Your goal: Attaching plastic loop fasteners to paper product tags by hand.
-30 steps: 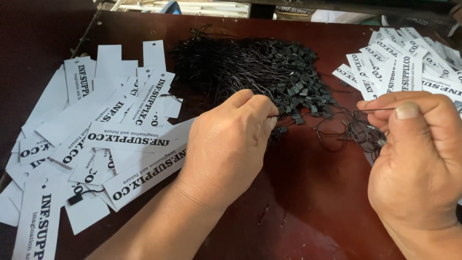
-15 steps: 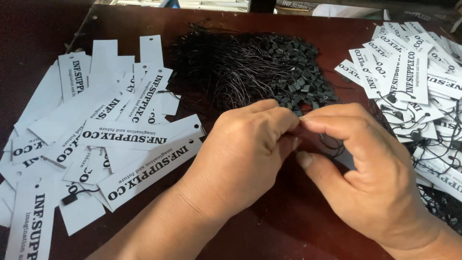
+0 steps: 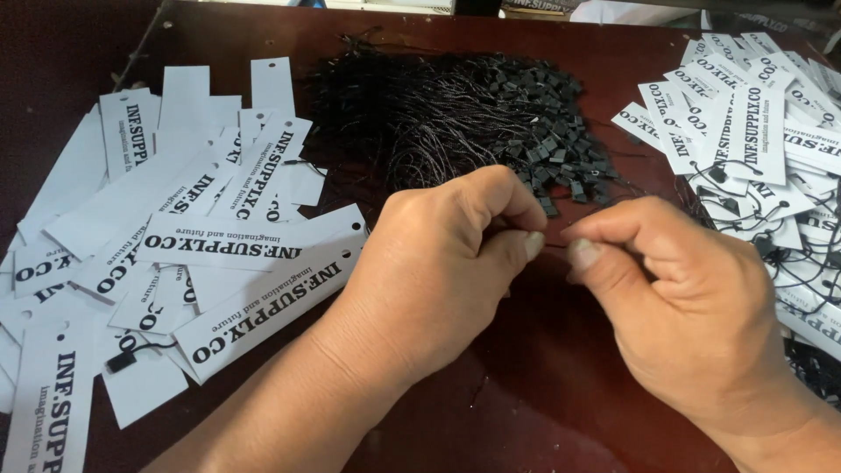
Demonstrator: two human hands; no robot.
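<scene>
Table top (image 3: 543, 412) is seen as dark reddish-brown wood or laminate w/ a dull sheen, slightly scuffed. White hang tags (image 3: 236, 241) at left are made of smooth matt card w/ black print & punched holes; same card is shown in the tag pile (image 3: 753, 131) at right, threaded w/ thin black cord. Black string pile (image 3: 455, 114) is formed of fine matt thread w/ small matt plastic lock blocks. A thin black thread (image 3: 554, 246) is pinched between both hands.

Right hand (image 3: 692, 307) now slightly apart.
</scene>
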